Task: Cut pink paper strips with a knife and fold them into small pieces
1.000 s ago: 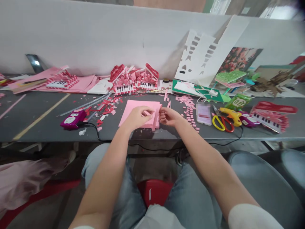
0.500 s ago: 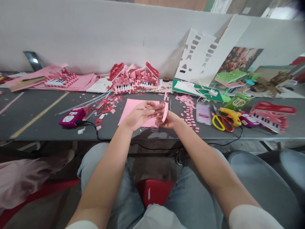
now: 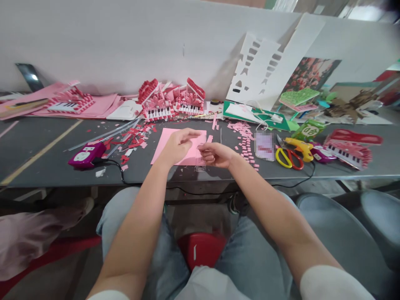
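My left hand (image 3: 177,146) hovers over a flat pink paper sheet (image 3: 162,149) on the dark table (image 3: 46,166), its fingers curled and reaching right. Just right of it, my right hand (image 3: 216,154) has its thumb pressed to curled fingers at the sheet's right edge. The fingertips of both hands nearly meet. What they pinch is too small to make out. A short pink strip (image 3: 210,138) lies on the table just beyond them.
Red-and-pink paper pianos (image 3: 170,104) stand at the back, with red scraps (image 3: 134,139) in front of them. A purple corded device (image 3: 83,154) lies left. To the right are small pink pieces (image 3: 246,146), scissors (image 3: 289,158), a yellow glue gun (image 3: 300,146) and a green box (image 3: 309,130).
Half a second ago both hands held a pink strip raised above the sheet. Now they have dropped lower over the sheet's right edge and the raised strip is gone from view.
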Demonstrator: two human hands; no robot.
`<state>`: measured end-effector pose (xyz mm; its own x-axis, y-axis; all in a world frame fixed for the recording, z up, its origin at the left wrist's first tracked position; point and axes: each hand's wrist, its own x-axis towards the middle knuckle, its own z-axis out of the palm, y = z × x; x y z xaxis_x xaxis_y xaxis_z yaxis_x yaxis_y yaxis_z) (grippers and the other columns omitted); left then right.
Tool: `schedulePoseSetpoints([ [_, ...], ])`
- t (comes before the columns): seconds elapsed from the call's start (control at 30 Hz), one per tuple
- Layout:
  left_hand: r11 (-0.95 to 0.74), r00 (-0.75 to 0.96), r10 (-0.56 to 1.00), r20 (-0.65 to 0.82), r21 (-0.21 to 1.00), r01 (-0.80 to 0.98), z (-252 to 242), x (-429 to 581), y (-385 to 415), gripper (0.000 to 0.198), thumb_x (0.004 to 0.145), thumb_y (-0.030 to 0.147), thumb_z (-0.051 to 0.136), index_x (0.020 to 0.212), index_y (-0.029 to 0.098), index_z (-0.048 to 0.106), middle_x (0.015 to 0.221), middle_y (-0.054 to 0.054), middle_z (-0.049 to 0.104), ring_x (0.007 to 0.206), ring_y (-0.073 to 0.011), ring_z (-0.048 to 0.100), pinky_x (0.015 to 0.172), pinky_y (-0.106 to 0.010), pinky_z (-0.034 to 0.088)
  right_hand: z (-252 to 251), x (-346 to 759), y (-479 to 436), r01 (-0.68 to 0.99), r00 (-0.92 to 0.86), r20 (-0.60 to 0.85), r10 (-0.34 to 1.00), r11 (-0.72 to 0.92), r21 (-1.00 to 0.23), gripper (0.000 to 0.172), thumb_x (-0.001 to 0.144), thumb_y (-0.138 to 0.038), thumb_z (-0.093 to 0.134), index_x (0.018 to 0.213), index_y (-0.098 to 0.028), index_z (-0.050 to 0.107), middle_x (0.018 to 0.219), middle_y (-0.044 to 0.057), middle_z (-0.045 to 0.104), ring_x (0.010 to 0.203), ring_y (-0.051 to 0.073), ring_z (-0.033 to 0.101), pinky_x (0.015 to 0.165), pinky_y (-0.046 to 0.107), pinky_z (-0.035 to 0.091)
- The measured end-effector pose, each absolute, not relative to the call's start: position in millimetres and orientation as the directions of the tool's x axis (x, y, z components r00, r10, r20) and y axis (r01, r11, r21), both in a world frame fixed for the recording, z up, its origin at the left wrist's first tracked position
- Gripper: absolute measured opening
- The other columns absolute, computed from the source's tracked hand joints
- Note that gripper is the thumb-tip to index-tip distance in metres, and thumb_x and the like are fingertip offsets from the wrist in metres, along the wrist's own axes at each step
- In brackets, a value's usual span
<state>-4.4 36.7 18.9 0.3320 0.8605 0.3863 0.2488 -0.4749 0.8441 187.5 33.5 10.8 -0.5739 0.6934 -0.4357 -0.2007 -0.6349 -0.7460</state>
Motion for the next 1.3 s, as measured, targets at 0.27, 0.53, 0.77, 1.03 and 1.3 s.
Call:
schedulePoseSetpoints([
  [0.27,-0.470,0.424,0.844,0.327,0.833,0.291,23,-3,25,0.024,0.082,0.026,0.075,0.104,0.023,0.085,0.111,-0.008,0.083,0.104,-0.0265,0.077,0.101,-0.045,0.060,19,203,37,-0.221,-0.655,-0.355,0.667,-0.619,-0.754,0.024,0.088,-0.012,0.063,0.078,-0.022,0.043,0.052,-0.013,0.025,0.043,0.004,0.018,0.039,0.010,0.023],
  [0.53,-0.444,0.380,0.865,0.328,0.854,0.272,28,-5,23,0.020,0.080,0.037,0.084,0.095,0.024,0.087,0.104,-0.007,0.085,0.098,-0.0281,0.078,0.093,-0.043,0.063,17,207,37,-0.209,-0.717,-0.299,0.630,-0.603,-0.770,0.029,0.088,-0.016,0.067,0.075,-0.022,0.042,0.053,-0.014,0.022,0.044,0.004,0.013,0.038,0.010,0.022],
  [0.77,-0.452,0.328,0.872,0.364,0.855,0.254,26,-4,25,0.018,0.079,0.040,0.086,0.085,0.024,0.086,0.099,-0.008,0.085,0.095,-0.0282,0.079,0.094,-0.045,0.063,19,204,36,-0.208,-0.716,-0.280,0.639,-0.579,-0.789,0.029,0.087,-0.019,0.070,0.073,-0.021,0.045,0.053,-0.014,0.021,0.045,0.003,0.012,0.038,0.009,0.020],
  [1.03,-0.469,0.214,0.883,0.419,0.816,0.338,28,-7,26,0.013,0.082,0.033,0.080,0.085,0.021,0.084,0.089,-0.007,0.083,0.084,-0.0246,0.077,0.082,-0.038,0.062,19,205,37,-0.161,-0.526,-0.163,0.835,-0.286,-0.945,0.030,0.087,-0.034,0.073,0.069,-0.019,0.055,0.051,-0.011,0.033,0.044,0.004,0.021,0.041,0.017,0.020],
  [1.3,-0.411,0.212,0.910,0.356,0.840,0.354,26,-7,28,0.014,0.078,0.033,0.080,0.080,0.020,0.082,0.084,-0.007,0.081,0.081,-0.0248,0.075,0.079,-0.038,0.060,27,206,27,0.166,-0.282,0.382,0.880,0.437,-0.884,0.008,0.083,-0.027,0.079,0.089,-0.022,0.081,0.090,0.002,0.072,0.071,0.011,0.053,0.064,0.024,0.042],
])
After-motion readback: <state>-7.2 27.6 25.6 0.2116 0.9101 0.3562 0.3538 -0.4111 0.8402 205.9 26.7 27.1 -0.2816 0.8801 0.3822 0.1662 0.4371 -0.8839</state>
